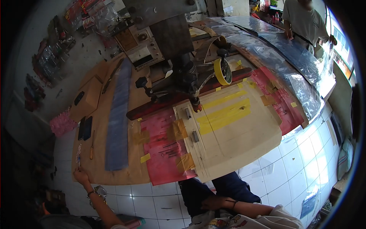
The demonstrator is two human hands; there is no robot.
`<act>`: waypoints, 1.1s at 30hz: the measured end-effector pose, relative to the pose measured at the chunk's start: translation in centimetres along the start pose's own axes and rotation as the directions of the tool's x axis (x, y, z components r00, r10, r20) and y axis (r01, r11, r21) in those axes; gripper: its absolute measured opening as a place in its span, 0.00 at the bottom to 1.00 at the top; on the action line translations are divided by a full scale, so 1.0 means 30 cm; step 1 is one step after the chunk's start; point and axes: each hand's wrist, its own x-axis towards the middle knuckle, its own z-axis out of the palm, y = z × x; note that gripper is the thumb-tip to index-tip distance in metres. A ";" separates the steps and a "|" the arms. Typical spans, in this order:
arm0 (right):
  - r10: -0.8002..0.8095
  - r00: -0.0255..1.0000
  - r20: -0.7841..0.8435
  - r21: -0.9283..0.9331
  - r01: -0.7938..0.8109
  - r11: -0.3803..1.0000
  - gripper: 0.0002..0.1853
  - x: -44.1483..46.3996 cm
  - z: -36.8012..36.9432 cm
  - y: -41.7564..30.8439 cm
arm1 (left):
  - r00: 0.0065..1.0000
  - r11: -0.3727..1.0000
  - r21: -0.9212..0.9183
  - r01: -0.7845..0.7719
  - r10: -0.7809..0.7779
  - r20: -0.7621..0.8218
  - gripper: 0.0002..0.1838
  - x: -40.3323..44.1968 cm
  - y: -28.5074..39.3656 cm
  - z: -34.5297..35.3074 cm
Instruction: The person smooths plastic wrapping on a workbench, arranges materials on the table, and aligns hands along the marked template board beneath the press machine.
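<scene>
At the table's near left corner, my left hand (81, 175) has its fingers pinched at the lower end of a thin strand of small pale and blue pieces (79, 152). The strand lies on the brown tabletop covering (134, 177). A screwdriver-like tool (92, 145) with an orange handle lies just right of it, and two dark phone-like objects (87, 127) are above. Below the table edge, my right hand (212, 203) rests on my dark-trousered leg, holding nothing visible, its fingers lying loosely and partly in shadow.
A metal machine head with a black arm (187, 76) hangs over the table. Beneath are a beige board (244, 133), yellow tape, red sheets (167, 156) and a blue strip (118, 126). A cardboard box (88, 97) stands left. Another person (305, 21) stands at the back right beside plastic-covered material.
</scene>
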 end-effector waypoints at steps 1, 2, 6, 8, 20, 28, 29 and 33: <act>0.003 1.000 0.010 0.004 -0.003 1.000 0.25 -0.003 -0.008 -0.002 | 1.000 1.000 0.009 0.003 -0.003 0.005 0.17 -0.004 0.009 -0.003; 0.001 1.000 0.007 0.011 -0.001 1.000 0.24 -0.009 -0.016 -0.003 | 1.000 1.000 0.018 0.005 -0.005 0.010 0.17 -0.006 0.017 -0.008; -0.010 1.000 0.003 0.024 0.010 1.000 0.24 -0.017 -0.020 -0.007 | 0.992 0.995 0.087 0.042 -0.053 0.119 0.17 0.010 0.045 -0.034; -0.028 1.000 0.001 0.010 0.028 1.000 0.25 -0.012 -0.006 0.014 | 0.999 0.999 0.038 0.033 -0.033 -0.003 0.16 0.018 0.079 -0.026; -0.055 0.998 -0.027 0.072 0.057 0.996 0.23 -0.006 -0.017 0.023 | 0.823 0.631 -0.529 -0.568 0.420 -0.382 0.16 0.372 1.392 -0.542; 0.091 0.994 0.065 0.169 -0.101 0.980 0.24 -0.020 -0.039 0.034 | 0.684 0.455 -0.512 -0.729 0.524 -0.507 0.15 0.551 2.072 -0.592; 0.059 0.998 0.004 0.144 -0.059 0.988 0.25 -0.024 -0.044 0.057 | 0.640 0.423 -0.480 -0.769 0.502 -0.582 0.15 0.555 2.107 -0.569; 0.001 0.989 -0.147 0.119 0.016 0.993 0.26 0.090 0.193 0.260 | 0.615 0.395 -0.472 -0.788 0.531 -0.583 0.13 0.604 2.292 -0.527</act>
